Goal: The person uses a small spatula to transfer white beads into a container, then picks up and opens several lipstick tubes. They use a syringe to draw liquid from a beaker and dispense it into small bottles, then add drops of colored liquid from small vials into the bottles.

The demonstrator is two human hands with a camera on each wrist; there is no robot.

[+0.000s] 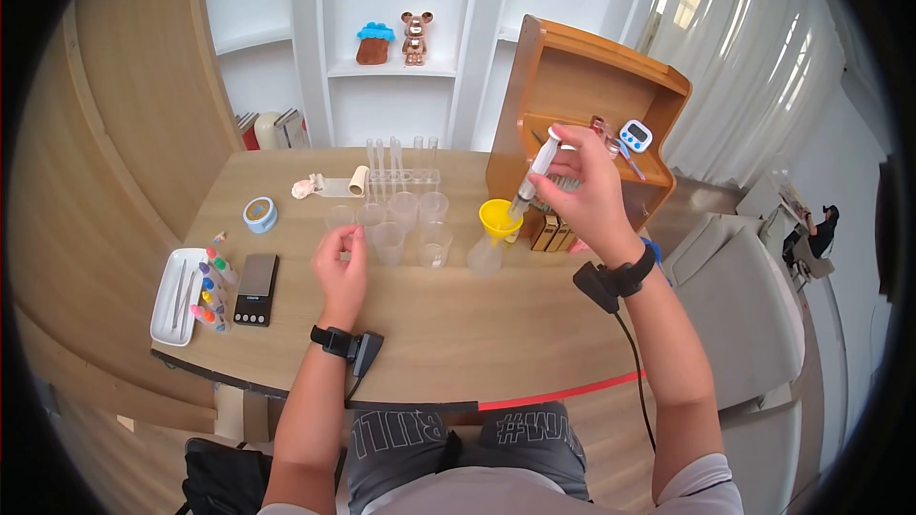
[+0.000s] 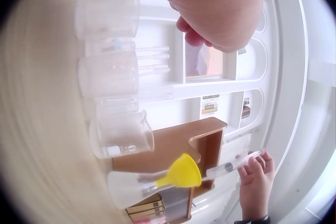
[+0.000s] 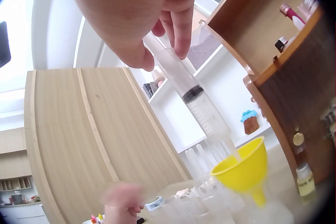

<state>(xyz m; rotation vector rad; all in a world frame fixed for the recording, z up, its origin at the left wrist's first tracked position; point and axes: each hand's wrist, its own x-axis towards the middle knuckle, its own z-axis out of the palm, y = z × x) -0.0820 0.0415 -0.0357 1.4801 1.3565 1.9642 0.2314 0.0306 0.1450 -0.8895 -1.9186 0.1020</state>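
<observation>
My right hand (image 1: 587, 191) holds a clear syringe (image 3: 202, 111) between thumb and fingers, tilted with its tip down at the mouth of a yellow funnel (image 1: 500, 218). The funnel sits in the neck of a translucent flask (image 2: 126, 188) on the table. A dark plunger seal shows inside the barrel in the right wrist view. My left hand (image 1: 341, 272) is raised beside the clear cups (image 1: 388, 242), its fingers bent and holding nothing that shows. In the left wrist view its fingers are partly hidden behind the palm.
Behind the cups stands a clear rack of test tubes (image 1: 405, 176). To the left are a black scale (image 1: 257, 291), coloured markers (image 1: 212, 291), a white tray (image 1: 164, 310) and a round blue container (image 1: 260, 215). A wooden shelf unit (image 1: 520, 105) stands at the back right, with small boxes beside the flask.
</observation>
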